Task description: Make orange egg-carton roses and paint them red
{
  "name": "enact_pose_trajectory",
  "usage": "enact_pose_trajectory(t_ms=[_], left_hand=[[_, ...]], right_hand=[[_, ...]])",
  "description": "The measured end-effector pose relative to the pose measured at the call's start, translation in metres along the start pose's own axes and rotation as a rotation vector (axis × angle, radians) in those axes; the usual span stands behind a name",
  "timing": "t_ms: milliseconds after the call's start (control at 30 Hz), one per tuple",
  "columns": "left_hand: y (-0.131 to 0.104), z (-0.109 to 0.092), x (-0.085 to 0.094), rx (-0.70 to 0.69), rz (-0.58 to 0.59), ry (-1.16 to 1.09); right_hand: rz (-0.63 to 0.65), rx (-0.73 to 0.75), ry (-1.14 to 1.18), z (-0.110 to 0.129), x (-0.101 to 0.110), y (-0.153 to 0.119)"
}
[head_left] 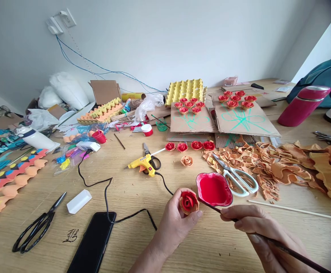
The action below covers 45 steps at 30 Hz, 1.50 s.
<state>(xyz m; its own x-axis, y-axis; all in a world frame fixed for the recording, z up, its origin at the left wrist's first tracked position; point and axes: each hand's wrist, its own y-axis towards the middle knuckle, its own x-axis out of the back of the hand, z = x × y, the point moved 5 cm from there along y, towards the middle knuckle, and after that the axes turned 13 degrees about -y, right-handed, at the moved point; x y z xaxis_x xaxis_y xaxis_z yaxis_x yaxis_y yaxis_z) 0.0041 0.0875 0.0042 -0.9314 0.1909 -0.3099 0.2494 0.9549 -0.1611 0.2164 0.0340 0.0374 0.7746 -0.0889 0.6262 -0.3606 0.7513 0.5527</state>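
Note:
Between the fingers and thumb of my left hand (173,223) is a small carton rose (189,202), red inside with orange outer petals. My right hand (264,231) grips a thin dark paintbrush (284,248); its tip lies by the near left rim of a dish of red paint (214,189), just right of the rose. Beyond the dish, an unpainted orange rose (187,161) sits on the table, with several red roses (208,145) in a row behind it.
A yellow glue gun (142,163) and its cord lie ahead of my left hand. White-handled scissors (240,182) rest by orange scraps (267,163). Black scissors (38,225) and a phone (93,242) are at left. Cardboard sheets (245,119) with roses stand behind; a red bottle (303,106) is at right.

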Motion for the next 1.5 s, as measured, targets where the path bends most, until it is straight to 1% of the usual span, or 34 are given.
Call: enact_pose_trajectory(t_ms=[67, 133, 200, 300, 467, 600, 733, 833, 1033, 1233, 1367, 1433, 1500], left_hand=[[0.0, 0.002, -0.001, 0.006, 0.015, 0.017], [-0.001, 0.003, -0.002, 0.029, 0.02, 0.025], [-0.002, 0.004, -0.004, 0.044, 0.027, 0.015], [-0.002, 0.001, -0.005, 0.023, 0.041, -0.031], [-0.003, -0.001, -0.002, 0.029, -0.013, -0.097], [-0.002, 0.001, 0.0, 0.034, -0.038, -0.099], [-0.002, 0.003, -0.002, 0.033, 0.042, -0.09], [-0.002, 0.004, -0.004, 0.03, 0.082, -0.089], [-0.002, 0.004, -0.001, 0.008, 0.019, -0.114], [-0.002, 0.005, -0.003, 0.013, 0.056, -0.089], [-0.002, 0.005, -0.001, 0.002, 0.039, -0.082], [-0.001, 0.006, 0.001, -0.001, 0.015, -0.09], [0.0, 0.008, 0.003, -0.001, -0.01, -0.102]], right_hand=[[-0.037, 0.019, 0.011, 0.003, 0.002, 0.001], [-0.049, 0.015, 0.026, 0.005, 0.002, 0.002], [-0.028, -0.01, 0.038, 0.006, -0.002, 0.002], [0.002, -0.019, 0.053, 0.006, -0.006, 0.001], [-0.013, -0.011, 0.056, 0.006, -0.004, 0.003], [-0.021, 0.033, 0.042, 0.007, 0.0, 0.008], [-0.067, 0.047, 0.051, 0.006, 0.004, 0.008], [-0.053, 0.033, 0.039, 0.005, 0.002, 0.007], [-0.019, 0.038, 0.057, 0.006, -0.003, 0.007], [-0.038, 0.018, 0.028, 0.003, -0.001, 0.006], [-0.028, 0.023, -0.01, 0.007, 0.0, 0.009], [-0.051, 0.009, -0.055, 0.01, 0.003, 0.011], [-0.111, -0.02, -0.113, 0.012, 0.008, 0.014]])
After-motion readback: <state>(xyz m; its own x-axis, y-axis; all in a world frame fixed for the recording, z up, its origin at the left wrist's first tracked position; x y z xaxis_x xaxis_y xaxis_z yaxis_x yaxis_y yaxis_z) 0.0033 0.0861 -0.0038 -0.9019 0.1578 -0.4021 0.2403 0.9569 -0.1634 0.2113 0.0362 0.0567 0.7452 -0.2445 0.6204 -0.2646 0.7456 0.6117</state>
